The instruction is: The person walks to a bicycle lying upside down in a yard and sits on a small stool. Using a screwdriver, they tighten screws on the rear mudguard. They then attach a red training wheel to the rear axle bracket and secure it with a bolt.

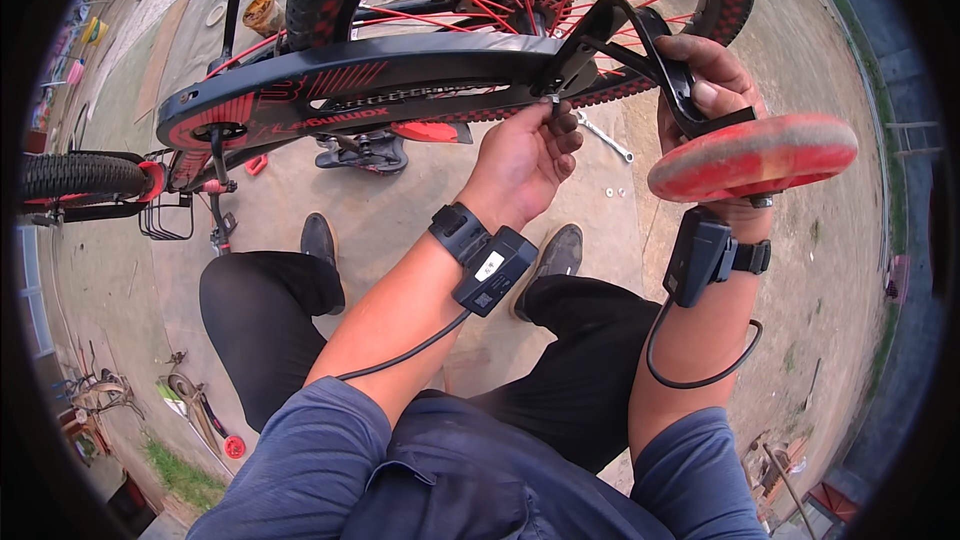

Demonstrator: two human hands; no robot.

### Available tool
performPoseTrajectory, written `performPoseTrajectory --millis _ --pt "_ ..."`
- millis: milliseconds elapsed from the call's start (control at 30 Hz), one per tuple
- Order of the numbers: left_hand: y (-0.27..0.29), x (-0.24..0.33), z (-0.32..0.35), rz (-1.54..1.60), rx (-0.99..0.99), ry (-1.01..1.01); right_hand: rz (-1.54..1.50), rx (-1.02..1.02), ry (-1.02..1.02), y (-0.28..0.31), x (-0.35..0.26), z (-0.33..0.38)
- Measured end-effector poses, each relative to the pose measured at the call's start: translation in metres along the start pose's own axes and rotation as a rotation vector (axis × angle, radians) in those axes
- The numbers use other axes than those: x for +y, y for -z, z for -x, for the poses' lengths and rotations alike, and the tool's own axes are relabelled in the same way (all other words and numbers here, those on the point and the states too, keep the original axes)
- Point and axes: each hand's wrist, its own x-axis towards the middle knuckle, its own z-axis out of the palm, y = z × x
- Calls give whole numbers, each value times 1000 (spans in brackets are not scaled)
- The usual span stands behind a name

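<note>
My left hand [527,162] is closed, thumb and fingertips pinched at a small metal fastener [556,100] by the rear end of the black chain guard [400,90]. Dark grime marks its fingertips. With its fingers wrapped round it, my right hand [715,80] grips the black bent-metal bracket of a training wheel [690,105]. The bracket's upper end reaches to the hub of the bicycle's red-spoked wheel [540,15]. Below that hand, the red training wheel [750,155] covers part of my right wrist. The black and red bicycle appears upside down, its saddle [362,152] low.
A combination wrench [606,137] lies on the ground right of my left hand, with small washers [615,192] nearby. A rusty can [263,14] stands beyond the bicycle. The front wheel [85,177] is at far left. My shoes [320,248] are beneath the frame.
</note>
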Motion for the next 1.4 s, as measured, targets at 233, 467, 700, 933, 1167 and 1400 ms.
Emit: performPoseTrajectory --millis 233,467,700,933,1167,1400 --pt "-7 -6 2 -42 59 -108 48 7 32 4 1 0" --pt "-1 2 2 -10 -15 -22 -11 -11 0 -1 -1 -1" --pt "-13 3 9 -58 43 6 20 33 15 0 -1 1" --pt "-3 -3 2 -60 76 -86 22 36 -21 -1 -1 0" --pt "-2 -1 4 -1 -15 -36 34 37 -7 -2 0 -1" --pt "-8 -1 4 -9 -21 -5 79 60 -5 -1 -3 0"
